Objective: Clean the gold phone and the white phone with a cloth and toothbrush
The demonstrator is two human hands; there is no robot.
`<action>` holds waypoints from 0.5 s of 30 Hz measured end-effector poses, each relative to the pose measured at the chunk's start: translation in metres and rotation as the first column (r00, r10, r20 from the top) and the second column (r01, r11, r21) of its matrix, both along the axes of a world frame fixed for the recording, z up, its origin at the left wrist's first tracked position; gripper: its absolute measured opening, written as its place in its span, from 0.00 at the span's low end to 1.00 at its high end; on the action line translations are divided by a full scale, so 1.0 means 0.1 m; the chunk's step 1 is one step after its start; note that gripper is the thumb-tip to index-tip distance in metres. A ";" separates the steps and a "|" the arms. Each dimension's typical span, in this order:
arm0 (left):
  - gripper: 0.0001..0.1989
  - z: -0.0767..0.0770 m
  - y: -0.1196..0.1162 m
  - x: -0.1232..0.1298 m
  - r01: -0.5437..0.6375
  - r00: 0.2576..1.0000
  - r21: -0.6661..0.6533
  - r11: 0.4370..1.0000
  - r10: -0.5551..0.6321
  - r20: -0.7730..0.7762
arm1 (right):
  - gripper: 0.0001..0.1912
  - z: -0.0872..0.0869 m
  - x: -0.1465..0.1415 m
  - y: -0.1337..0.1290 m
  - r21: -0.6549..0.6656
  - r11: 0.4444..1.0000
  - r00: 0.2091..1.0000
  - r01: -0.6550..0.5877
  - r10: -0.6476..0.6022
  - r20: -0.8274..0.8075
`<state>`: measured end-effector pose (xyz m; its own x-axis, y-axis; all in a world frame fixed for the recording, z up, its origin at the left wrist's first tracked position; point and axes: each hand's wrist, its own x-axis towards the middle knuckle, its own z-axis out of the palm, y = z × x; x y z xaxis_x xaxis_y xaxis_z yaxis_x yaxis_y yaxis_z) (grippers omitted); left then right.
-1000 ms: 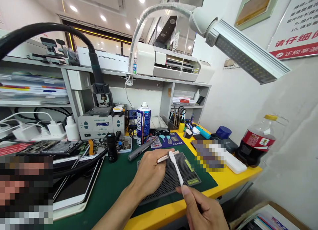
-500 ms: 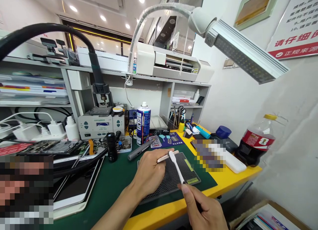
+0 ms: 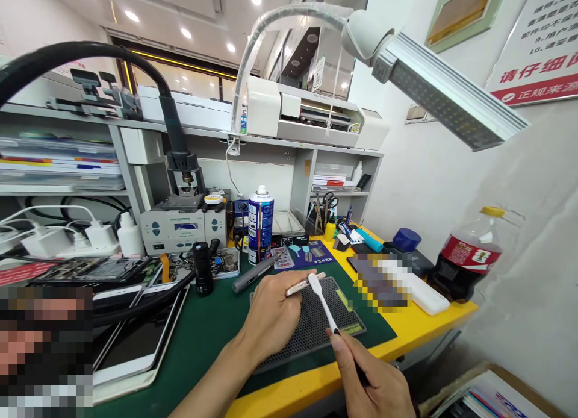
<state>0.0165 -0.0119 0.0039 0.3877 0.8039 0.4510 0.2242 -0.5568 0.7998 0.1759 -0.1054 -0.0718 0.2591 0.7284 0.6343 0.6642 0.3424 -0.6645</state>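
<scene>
My left hand (image 3: 270, 321) grips a slim rose-gold phone (image 3: 304, 283) on edge, just above a black honeycomb work mat (image 3: 311, 327). My right hand (image 3: 374, 379) holds a white toothbrush-style brush (image 3: 321, 300) by its handle. The brush head rests against the phone's upper edge. Both hands hover over the green bench mat (image 3: 208, 333) near the yellow front edge of the table (image 3: 406, 327).
A blue spray can (image 3: 261, 224), a grey electric screwdriver (image 3: 255, 273) and a rework station (image 3: 183, 225) stand behind the hands. Phones and screens (image 3: 135, 340) lie at left. A cola bottle (image 3: 465, 255) stands at right. An LED lamp (image 3: 447, 96) hangs overhead.
The right hand has shifted slightly along the brush and the brush head moved a little on the phone's edge. The left hand stays put.
</scene>
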 end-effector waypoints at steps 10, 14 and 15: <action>0.30 0.01 -0.01 0.00 0.005 1.000 0.004 1.000 -0.005 0.007 | 0.17 -0.02 0.09 0.01 0.075 0.997 0.997 -0.018 0.013 0.073; 0.31 0.01 -0.02 0.01 -0.004 1.000 0.008 1.000 0.004 -0.003 | 0.17 -0.03 0.10 0.01 0.097 0.995 0.997 -0.009 0.001 0.082; 0.31 0.01 -0.02 0.01 -0.009 1.000 0.010 1.000 0.009 -0.008 | 0.18 -0.03 0.10 0.02 0.105 0.994 0.996 -0.007 -0.002 0.084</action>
